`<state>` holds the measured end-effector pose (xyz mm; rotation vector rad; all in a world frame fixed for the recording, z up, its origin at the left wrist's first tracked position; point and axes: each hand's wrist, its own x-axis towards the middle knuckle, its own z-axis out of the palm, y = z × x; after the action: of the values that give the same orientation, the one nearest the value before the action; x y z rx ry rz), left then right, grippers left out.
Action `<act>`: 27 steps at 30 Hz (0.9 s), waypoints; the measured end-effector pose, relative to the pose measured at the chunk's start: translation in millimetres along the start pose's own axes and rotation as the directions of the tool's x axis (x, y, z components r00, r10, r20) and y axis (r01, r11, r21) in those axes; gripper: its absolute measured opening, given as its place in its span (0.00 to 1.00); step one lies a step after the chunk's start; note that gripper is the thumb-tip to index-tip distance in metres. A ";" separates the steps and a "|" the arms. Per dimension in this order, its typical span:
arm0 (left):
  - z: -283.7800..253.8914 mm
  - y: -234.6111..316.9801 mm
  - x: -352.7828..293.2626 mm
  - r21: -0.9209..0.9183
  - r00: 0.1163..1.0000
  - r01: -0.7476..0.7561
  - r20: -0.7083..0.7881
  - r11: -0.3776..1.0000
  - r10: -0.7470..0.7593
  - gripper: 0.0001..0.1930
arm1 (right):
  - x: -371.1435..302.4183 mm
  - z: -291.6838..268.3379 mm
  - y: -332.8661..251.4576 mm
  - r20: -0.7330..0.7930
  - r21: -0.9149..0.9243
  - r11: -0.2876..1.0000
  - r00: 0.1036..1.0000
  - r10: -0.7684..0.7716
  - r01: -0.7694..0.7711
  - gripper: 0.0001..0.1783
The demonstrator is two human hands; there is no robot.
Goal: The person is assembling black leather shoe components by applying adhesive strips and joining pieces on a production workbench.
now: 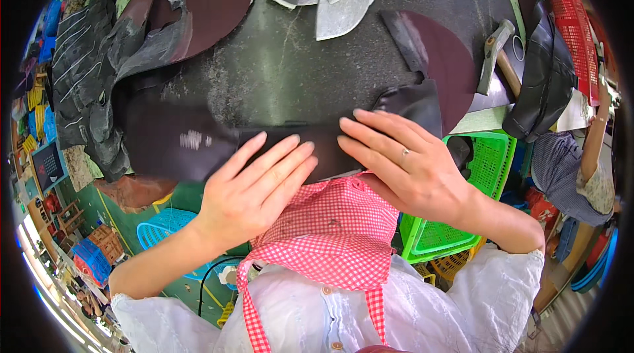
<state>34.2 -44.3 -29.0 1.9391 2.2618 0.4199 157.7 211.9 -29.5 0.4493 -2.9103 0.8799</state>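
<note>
A long dark leather piece lies along the near edge of the black worktable, a whitish scuffed patch on its left part. Both hands rest flat on its middle with the fingers stretched out. My left hand has its fingertips pointing up and to the right. Opposite it, my right hand wears a ring and points up and to the left. A gap separates the two hands. At the right, a maroon curved panel adjoins the black leather, and a rounded maroon panel lies far left.
Black leather pieces are heaped at the left, grey cut pieces at the back. A hammer lies right, near a black leather item and a red basket. Below stands a green basket. Another person's arm shows far right.
</note>
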 end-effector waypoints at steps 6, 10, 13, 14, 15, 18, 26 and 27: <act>2.8 -7.0 28.0 0.038 0.990 0.084 -0.119 0.996 -0.079 0.26 | 30.2 1.9 9.9 -0.022 -0.084 0.996 1.000 -0.012 0.010 0.27; -16.5 -18.8 27.4 -0.132 0.957 0.250 -0.119 0.959 -0.266 0.34 | 34.4 -6.8 4.5 -0.006 0.038 0.999 0.999 0.033 -0.033 0.29; -18.8 -22.6 32.5 -0.169 0.963 0.247 -0.064 0.954 -0.260 0.37 | 42.1 -11.3 5.8 0.012 0.035 0.999 1.000 0.003 -0.003 0.29; -19.2 -22.1 34.0 -0.165 0.965 0.253 -0.025 0.953 -0.260 0.38 | 44.4 -11.4 6.6 0.024 0.043 0.999 1.000 -0.019 0.018 0.28; -19.4 -21.6 34.5 -0.165 0.964 0.258 -0.023 0.952 -0.265 0.38 | 45.9 -9.8 7.0 0.027 0.047 0.999 0.999 -0.022 0.021 0.28; -19.8 -20.1 37.6 -0.184 0.964 0.256 -0.018 0.949 -0.264 0.38 | 47.0 -2.5 3.9 -0.010 -0.100 0.989 0.994 -0.106 0.104 0.27; -7.6 -13.1 32.9 0.029 0.978 0.199 -0.067 0.980 -0.197 0.35 | 37.9 13.5 -1.1 -0.032 0.088 0.993 0.996 0.088 -0.085 0.19; -4.1 -11.6 30.3 0.098 0.983 0.163 -0.103 0.982 -0.153 0.35 | 33.1 17.6 -3.4 -0.106 0.005 1.000 0.994 0.012 -0.012 0.20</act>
<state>17.1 -16.6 -26.0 1.8031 2.5251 0.3882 127.4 191.0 -37.5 0.3733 -2.8181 0.8840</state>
